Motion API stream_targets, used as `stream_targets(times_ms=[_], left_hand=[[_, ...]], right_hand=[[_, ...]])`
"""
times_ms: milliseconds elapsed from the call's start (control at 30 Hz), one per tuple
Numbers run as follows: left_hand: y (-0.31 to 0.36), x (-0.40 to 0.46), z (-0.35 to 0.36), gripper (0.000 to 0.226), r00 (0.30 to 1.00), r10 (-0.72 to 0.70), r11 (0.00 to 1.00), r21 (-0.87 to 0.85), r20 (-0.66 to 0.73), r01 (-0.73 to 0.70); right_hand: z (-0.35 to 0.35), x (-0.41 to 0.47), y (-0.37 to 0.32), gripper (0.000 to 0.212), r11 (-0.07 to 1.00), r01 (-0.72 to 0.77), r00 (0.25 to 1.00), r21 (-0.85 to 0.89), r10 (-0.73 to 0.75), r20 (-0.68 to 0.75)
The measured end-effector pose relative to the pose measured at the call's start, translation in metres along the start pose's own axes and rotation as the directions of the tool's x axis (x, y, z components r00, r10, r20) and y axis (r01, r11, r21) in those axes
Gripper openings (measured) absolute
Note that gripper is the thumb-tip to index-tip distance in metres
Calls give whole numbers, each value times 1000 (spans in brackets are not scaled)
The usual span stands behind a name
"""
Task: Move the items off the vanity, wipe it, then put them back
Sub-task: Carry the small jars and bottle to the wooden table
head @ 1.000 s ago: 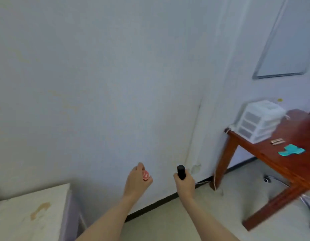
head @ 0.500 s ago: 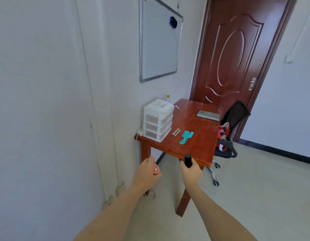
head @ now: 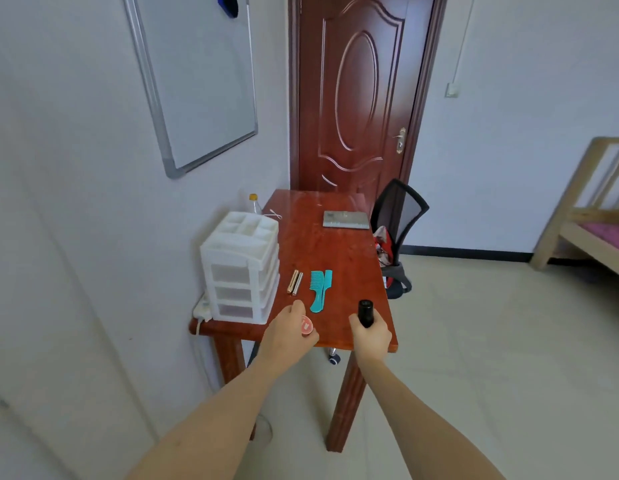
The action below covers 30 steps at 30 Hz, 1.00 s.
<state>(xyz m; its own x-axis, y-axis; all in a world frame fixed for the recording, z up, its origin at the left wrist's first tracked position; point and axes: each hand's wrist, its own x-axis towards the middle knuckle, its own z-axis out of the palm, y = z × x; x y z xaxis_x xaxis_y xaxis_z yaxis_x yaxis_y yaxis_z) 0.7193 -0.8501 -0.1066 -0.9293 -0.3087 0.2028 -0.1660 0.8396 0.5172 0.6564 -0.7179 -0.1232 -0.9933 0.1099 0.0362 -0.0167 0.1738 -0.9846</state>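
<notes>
From the head view, my left hand (head: 290, 332) is curled round a small red tin (head: 306, 325), its round face showing past my fingertips. My right hand (head: 370, 336) is wrapped round a black tube (head: 365, 312); its long axis stands near upright, the capped end poking up out of my fist and tipped slightly away from me.

Both hands hang over the near edge of the vanity (head: 339, 251). Just beyond my left fingers lie a teal comb (head: 320, 289), lengthwise away from me with its handle nearest, and two gold sticks (head: 294, 282) beside it. A white drawer unit (head: 240, 266) stands left of those.

I judge this the put-back stage: the top looks wiped, several items are back, and these two are left to set down.
</notes>
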Motion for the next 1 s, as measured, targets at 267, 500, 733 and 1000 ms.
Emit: stream_targets(times_ms=[267,500,733,1000], left_hand=[[-5,109,63,45,988,36,999,34,148,-42],[1,216,125,37,989,8,1000,24,148,-12],[-7,285,175,31,987,-14,999,31,159,9],[-46,337,234,32,976,-14,999,42,218,5]], right_hand=[[27,102,25,29,999,-52,998,1,52,-37],[57,221,51,19,991,-107,994,-76,110,28],[84,303,80,25,975,-186,976,-120,198,95],[127,351,127,13,955,-263,955,-135,277,103]])
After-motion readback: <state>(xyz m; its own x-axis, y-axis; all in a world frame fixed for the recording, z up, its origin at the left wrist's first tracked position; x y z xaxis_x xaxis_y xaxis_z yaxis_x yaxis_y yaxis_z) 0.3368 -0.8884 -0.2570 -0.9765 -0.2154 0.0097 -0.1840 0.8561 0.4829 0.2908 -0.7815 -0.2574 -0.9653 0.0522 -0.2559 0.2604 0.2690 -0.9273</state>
